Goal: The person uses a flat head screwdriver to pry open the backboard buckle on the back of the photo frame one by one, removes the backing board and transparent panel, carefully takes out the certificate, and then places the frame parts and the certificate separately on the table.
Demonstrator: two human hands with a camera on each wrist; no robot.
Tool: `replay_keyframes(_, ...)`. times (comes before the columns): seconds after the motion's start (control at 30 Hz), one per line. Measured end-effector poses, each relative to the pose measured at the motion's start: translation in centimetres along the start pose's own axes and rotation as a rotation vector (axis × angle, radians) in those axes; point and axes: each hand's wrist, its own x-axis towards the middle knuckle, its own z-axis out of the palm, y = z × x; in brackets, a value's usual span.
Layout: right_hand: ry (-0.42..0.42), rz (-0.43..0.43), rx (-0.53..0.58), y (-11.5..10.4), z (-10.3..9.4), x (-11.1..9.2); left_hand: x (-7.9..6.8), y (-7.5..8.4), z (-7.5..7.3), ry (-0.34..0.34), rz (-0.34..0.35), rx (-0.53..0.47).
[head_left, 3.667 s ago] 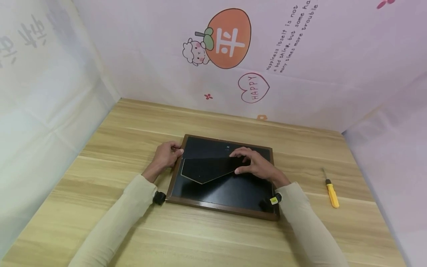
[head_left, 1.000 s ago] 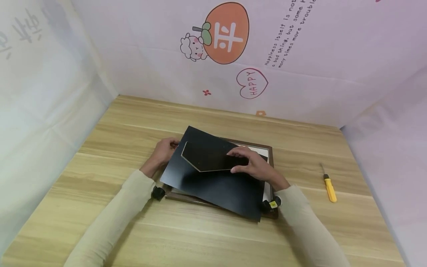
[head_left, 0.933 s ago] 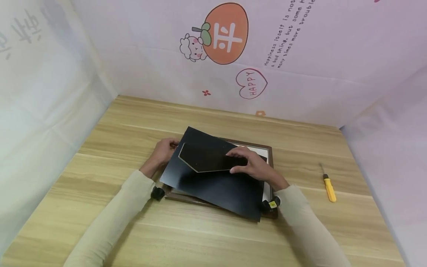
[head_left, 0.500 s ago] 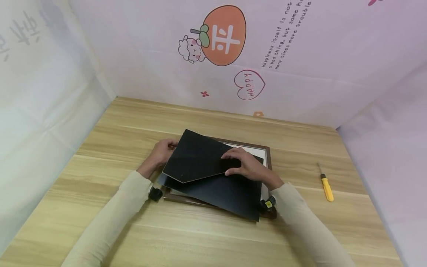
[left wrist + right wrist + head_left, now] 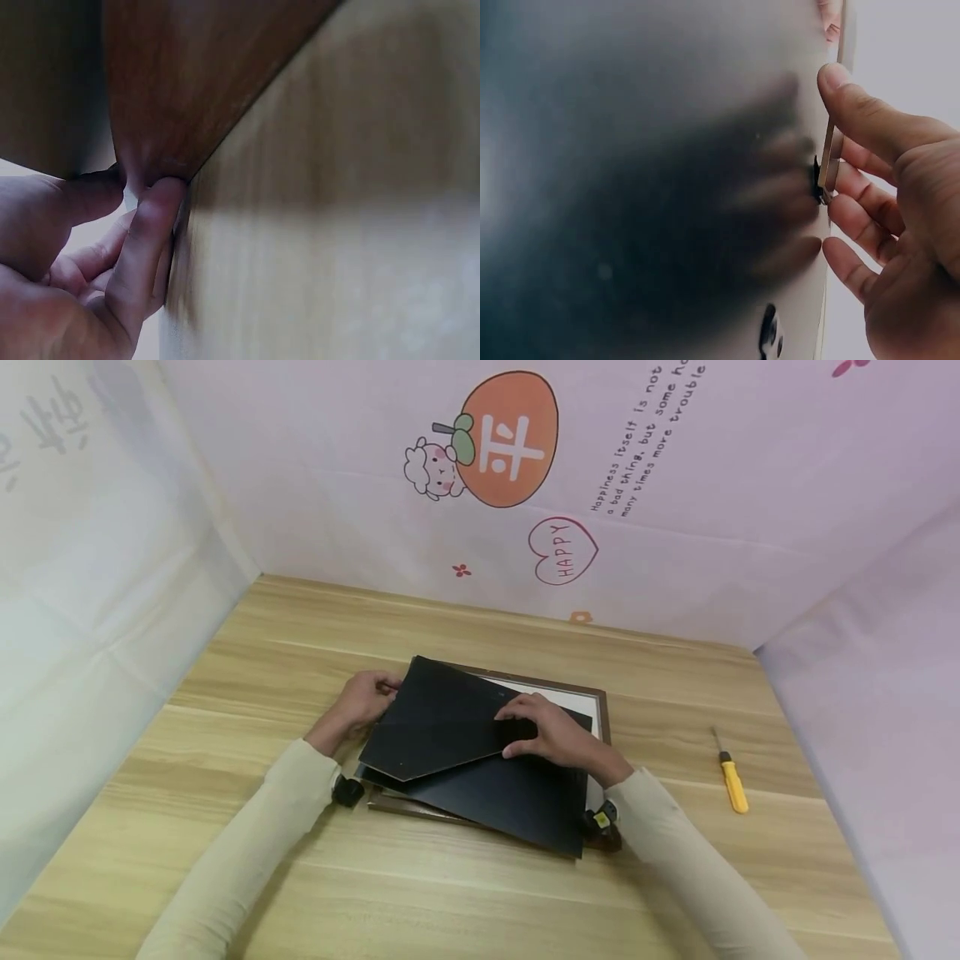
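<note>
In the head view a brown wooden picture frame lies on the table. Its black backing board sits askew across it, its near right corner poking past the frame's front edge. My right hand pinches the black easel stand leg hinged on that board; the right wrist view shows the thumb and fingers on either side of the leg's thin edge. At the frame's left side my left hand grips the rim, thumb and fingertips at the brown wood in the left wrist view. White backing shows inside the frame.
A yellow-handled screwdriver lies to the right on the wooden table. Printed cloth walls close off the back and both sides. A small metal hanger sits on the board's surface.
The backing board, earlier flat within the frame, has been lifted and turned out of line with it. Lately the stand leg has tilted toward the near left. My left hand stays at the rim.
</note>
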Motion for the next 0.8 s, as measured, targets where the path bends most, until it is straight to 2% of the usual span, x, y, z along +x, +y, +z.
replay_keyframes(0.2,0.000,0.027,-0.023,0.0,0.2,0.1,-0.2,0.1,0.0,0.003,0.007,0.027)
replay_keyframes(0.4,0.026,0.048,0.025,0.3,0.3,-0.3,-0.2,0.1,0.0,0.007,0.016,0.029)
replay_keyframes(0.57,0.089,0.059,0.039,1.0,0.1,-1.3,-0.2,0.1,0.0,0.005,0.013,0.029)
replay_keyframes(0.8,0.195,0.129,0.004,2.8,-0.5,-3.0,-0.2,0.0,0.1,0.002,0.015,0.023)
